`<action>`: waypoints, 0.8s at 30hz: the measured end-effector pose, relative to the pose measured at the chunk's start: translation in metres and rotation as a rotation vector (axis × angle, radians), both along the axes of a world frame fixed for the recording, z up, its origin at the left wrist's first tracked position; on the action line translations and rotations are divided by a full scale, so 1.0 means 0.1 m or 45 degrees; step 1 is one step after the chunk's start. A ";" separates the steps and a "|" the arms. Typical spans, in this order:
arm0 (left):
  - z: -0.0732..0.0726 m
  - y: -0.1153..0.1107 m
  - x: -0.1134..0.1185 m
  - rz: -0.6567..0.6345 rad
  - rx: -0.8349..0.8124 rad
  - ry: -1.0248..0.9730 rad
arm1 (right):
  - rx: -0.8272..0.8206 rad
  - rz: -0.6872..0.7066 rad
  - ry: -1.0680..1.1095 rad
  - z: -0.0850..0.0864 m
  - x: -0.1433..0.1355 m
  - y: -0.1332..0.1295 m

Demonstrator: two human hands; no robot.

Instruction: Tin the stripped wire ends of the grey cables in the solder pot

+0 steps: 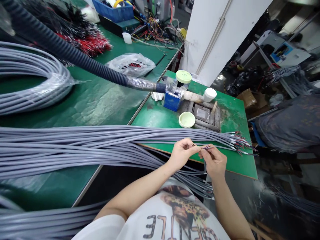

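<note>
Fingertips of my left hand (183, 151) pinch the thin dark wires (193, 145) at the end of a grey cable. Close beside it, my right hand (213, 160) is closed on the same wires, and the two hands nearly touch. Part of that cable hangs below my right hand; the wire tips are small and partly hidden by my fingers. Just behind my hands lies a long bundle of grey cables (155, 135), with stripped ends (241, 141) showing red, black and white wires at the right. More grey cables (192, 183) hang at the table's near edge.
A solder pot (202, 113) stands on the green board (155, 116), beside a pale round lid (187, 120), a white cup (209, 94) and a blue box (172, 101). A ribbed black hose (100, 68) crosses above. A coiled grey cable (32, 80) lies left; a person (290, 120) is at right.
</note>
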State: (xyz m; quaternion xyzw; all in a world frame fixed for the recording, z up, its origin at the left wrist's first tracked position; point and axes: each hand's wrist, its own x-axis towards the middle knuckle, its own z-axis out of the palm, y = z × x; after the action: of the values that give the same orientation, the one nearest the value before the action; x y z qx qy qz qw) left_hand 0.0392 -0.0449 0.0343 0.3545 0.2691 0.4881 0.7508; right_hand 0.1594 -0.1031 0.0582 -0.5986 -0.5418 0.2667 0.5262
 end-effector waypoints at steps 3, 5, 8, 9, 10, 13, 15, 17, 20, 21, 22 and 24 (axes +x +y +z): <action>-0.05 0.04 0.00 -0.031 -0.020 -0.072 | -0.029 -0.031 0.003 0.00 -0.05 0.06; -0.10 0.06 0.00 -0.018 -0.032 -0.109 | -0.061 -0.020 -0.002 0.02 -0.07 0.11; -0.17 0.08 -0.01 0.034 -0.042 -0.118 | -0.089 0.019 -0.002 0.06 -0.07 0.20; -0.18 0.09 -0.01 0.056 -0.039 -0.114 | -0.087 0.031 -0.003 0.07 -0.07 0.24; -0.18 0.10 -0.02 0.073 -0.030 -0.108 | -0.084 0.039 -0.006 0.09 -0.07 0.28; -0.18 0.15 -0.03 0.135 0.007 -0.068 | -0.086 0.041 -0.041 0.13 -0.08 0.39; -0.17 0.19 -0.04 0.182 0.009 -0.058 | -0.109 0.069 -0.094 0.15 -0.09 0.45; -0.16 0.24 -0.06 0.229 -0.015 -0.074 | -0.143 0.133 -0.170 0.18 -0.10 0.50; -0.16 0.28 -0.09 0.233 -0.047 -0.070 | -0.146 0.199 -0.346 0.23 -0.10 0.59; -0.17 0.28 -0.10 0.204 -0.034 -0.039 | -0.124 0.199 -0.423 0.25 -0.09 0.64; -0.17 0.28 -0.11 0.168 0.004 0.014 | -0.098 0.189 -0.506 0.28 -0.07 0.70; -0.18 0.26 -0.13 0.091 0.167 0.189 | -0.057 0.172 -0.680 0.32 -0.02 0.85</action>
State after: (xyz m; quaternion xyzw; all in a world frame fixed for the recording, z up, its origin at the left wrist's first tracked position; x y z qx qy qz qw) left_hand 0.0262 -0.0192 0.0161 0.4282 0.3039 0.5035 0.6861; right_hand 0.1577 -0.0179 0.0899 -0.6216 -0.6941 0.1459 0.3324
